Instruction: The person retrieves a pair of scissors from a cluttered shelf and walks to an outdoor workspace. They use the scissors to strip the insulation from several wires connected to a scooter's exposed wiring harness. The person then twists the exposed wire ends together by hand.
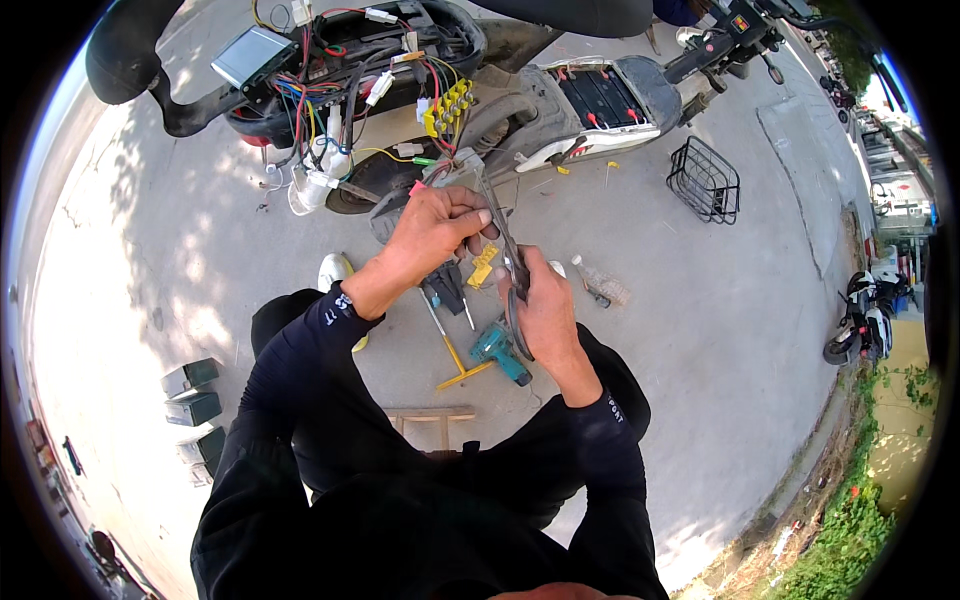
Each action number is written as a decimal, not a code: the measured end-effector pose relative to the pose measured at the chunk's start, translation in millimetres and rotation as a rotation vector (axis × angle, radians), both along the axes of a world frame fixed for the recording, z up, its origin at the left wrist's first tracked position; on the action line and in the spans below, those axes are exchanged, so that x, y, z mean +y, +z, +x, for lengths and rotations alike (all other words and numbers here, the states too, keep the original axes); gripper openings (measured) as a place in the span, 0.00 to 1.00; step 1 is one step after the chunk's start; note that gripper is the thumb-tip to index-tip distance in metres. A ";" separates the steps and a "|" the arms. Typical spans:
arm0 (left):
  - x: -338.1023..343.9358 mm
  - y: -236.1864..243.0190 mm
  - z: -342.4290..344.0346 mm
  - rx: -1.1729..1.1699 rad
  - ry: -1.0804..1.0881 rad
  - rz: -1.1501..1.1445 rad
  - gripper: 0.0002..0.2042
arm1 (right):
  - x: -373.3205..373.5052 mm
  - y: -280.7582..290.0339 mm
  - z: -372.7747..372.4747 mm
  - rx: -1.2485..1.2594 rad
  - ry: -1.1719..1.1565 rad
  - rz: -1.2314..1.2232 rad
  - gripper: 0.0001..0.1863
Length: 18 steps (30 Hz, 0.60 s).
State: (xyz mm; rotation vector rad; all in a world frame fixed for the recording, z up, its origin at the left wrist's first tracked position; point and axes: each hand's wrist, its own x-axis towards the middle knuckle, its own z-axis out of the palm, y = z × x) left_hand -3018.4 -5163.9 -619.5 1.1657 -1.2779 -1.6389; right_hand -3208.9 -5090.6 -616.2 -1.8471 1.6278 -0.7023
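My right hand [547, 310] is wrapped round dark, long-handled pliers [512, 258], whose slim front end points up toward the electric scooter [530, 125]. Close to that front end, my left hand [432, 232] is closed in a pinch; what sits between its fingertips is too small to make out. A small red piece [417, 187] shows beside the left knuckles. Just beyond the hands, coloured wires [320, 90] with white connectors spill from the scooter's opened rear. A yellow terminal block [450, 108] hangs among them, and a silver box [250, 57] lies on top.
Below my hands lie a teal cordless drill [498, 352], a yellow-handled T-shaped tool [455, 365] and a yellow plastic piece [482, 266]. A clear bottle [604, 282] is to the right, a black wire basket [704, 180] farther off. Several dark boxes [193, 408] stand left.
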 end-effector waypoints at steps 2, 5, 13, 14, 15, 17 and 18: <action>3.0 2.4 -0.1 -0.028 0.002 -0.003 0.09 | 0.9 0.1 0.5 -0.029 0.004 0.074 0.13; 3.3 4.0 0.2 -0.031 0.001 -0.009 0.10 | 1.2 0.3 0.5 -0.186 -0.004 0.183 0.14; 1.6 2.0 -2.5 -0.030 -0.015 -0.009 0.10 | -1.0 -6.0 -8.5 -0.502 0.029 0.344 0.15; 1.4 2.0 -2.4 -0.026 -0.020 -0.008 0.10 | -1.6 -0.9 -8.2 -0.553 0.013 0.423 0.15; 0.9 0.6 -1.8 -0.011 -0.020 -0.001 0.10 | -2.4 -0.1 -8.7 -0.545 0.023 0.429 0.16; 0.6 -2.4 -0.5 0.019 -0.020 0.012 0.09 | -3.7 1.0 -10.1 -0.531 0.042 0.440 0.17; 0.6 -2.8 -0.7 0.025 -0.022 0.016 0.09 | -3.7 1.7 -11.0 -0.565 0.041 0.476 0.17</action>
